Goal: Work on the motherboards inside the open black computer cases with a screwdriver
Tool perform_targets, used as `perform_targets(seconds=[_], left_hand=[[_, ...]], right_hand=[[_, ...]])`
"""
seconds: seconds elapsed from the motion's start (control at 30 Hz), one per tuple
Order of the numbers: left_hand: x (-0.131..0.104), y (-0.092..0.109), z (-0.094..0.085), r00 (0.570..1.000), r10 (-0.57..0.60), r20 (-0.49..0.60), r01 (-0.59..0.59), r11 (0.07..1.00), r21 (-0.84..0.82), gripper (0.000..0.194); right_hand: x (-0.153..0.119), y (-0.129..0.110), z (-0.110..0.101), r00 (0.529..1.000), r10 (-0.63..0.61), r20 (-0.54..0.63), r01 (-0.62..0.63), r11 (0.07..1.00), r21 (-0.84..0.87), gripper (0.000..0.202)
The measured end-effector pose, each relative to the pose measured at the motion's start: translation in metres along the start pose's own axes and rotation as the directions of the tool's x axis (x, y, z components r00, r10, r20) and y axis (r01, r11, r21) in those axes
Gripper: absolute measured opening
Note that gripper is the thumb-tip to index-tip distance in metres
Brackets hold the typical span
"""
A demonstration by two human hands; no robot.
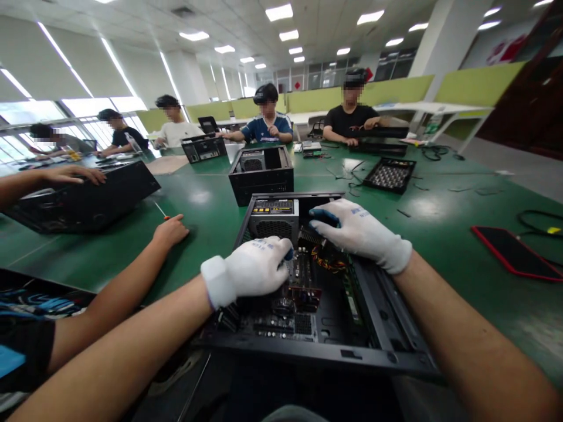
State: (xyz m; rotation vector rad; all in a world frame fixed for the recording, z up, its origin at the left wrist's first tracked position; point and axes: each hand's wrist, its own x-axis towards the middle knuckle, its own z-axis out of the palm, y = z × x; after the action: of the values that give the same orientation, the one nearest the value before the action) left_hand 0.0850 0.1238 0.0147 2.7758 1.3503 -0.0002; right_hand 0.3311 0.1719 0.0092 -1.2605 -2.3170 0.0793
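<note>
Illegible lettering (264,244) on gloves (358,228), power supply label (273,207)

The computer case (398,328) lies open on top, so the way in is from above; its raised rim (308,349) bars a low entry from the sides. Inside, the power supply (273,223) fills the far left corner, and a bundle of wires (329,265) crowds the space below the right hand (358,228). Straight ahead, a second case (261,184) stands in the way. Leftward, a co-worker's hand (171,232) narrows the passage; rightward, the counter (440,225) offers room up to a red-edged black panel (516,252).
</note>
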Motion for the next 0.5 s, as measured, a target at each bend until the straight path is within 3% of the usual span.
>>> perform_targets(seconds=[0.07,0.2,0.3,0.5], left_hand=[[0.029,-0.006,0.005,0.983,-0.01,0.183,-0.002,0.998,0.065,0.031],[0.074,-0.015,0.019,0.888,-0.048,0.458,-0.027,0.988,0.154,0.039],[0.09,-0.02,0.033,0.856,-0.052,0.514,-0.057,0.98,0.193,0.045],[0.093,-0.027,0.051,0.868,-0.08,0.49,-0.042,0.971,0.233,0.063]], right_hand=[[0.0,0.0,0.0,1.0,-0.001,-0.005,0.001,1.0,0.02,0.041],[0.0,0.0,-0.001,1.0,-0.005,0.003,0.004,0.999,0.048,0.039],[-0.001,0.002,0.0,1.0,-0.009,0.002,0.009,0.998,0.058,0.038],[-0.003,0.007,0.005,0.998,-0.055,-0.005,0.055,0.994,0.095,0.043]])
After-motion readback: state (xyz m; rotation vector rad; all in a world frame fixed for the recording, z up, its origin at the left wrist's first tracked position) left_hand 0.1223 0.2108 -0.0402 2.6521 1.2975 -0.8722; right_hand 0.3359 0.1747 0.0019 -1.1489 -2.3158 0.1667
